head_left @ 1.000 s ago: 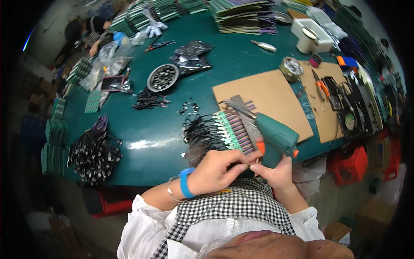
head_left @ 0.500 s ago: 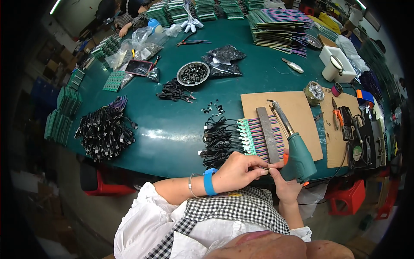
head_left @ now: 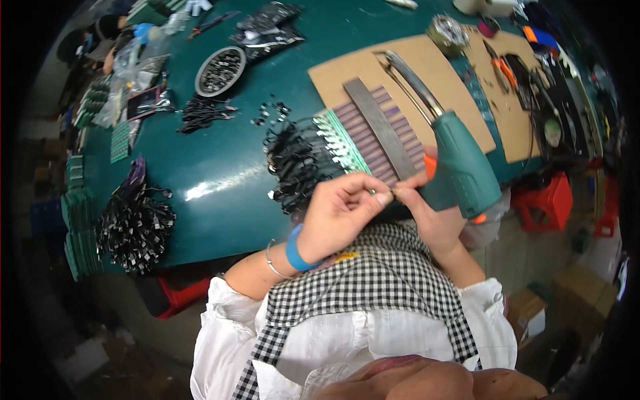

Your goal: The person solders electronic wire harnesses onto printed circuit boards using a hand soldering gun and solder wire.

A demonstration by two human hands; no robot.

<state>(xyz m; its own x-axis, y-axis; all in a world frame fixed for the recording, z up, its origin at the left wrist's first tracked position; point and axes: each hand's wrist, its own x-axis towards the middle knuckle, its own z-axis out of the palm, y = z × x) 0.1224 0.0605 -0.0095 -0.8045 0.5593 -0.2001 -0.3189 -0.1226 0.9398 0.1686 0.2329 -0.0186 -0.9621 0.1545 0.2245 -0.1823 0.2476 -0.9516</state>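
My left hand (head_left: 343, 210), with a blue wristband, is closed in a pinch; what it holds is too small to make out. Its fingertips meet those of my right hand (head_left: 430, 213). A green soldering gun (head_left: 467, 163) with a bent metal tip rises over my right hand, whose fingers appear closed around its partly hidden handle. Just beyond my hands lies a row of small green circuit boards (head_left: 343, 143) joined to striped wires (head_left: 407, 130) and black cables (head_left: 297, 157). A grey metal bar (head_left: 379, 127) rests across the striped wires.
Cardboard (head_left: 333, 73) lies beneath the wires on the green table (head_left: 227, 147). A bowl of black parts (head_left: 221, 71), loose cables (head_left: 203, 113) and a big cable bundle (head_left: 137, 227) are farther left. Orange-handled pliers (head_left: 501, 70) lie right. A red stool (head_left: 547, 200) stands below.
The view has shifted and tilted, so the table things appear higher and farther left. The soldering gun has come up with my right hand. Both hands remain pinched together.
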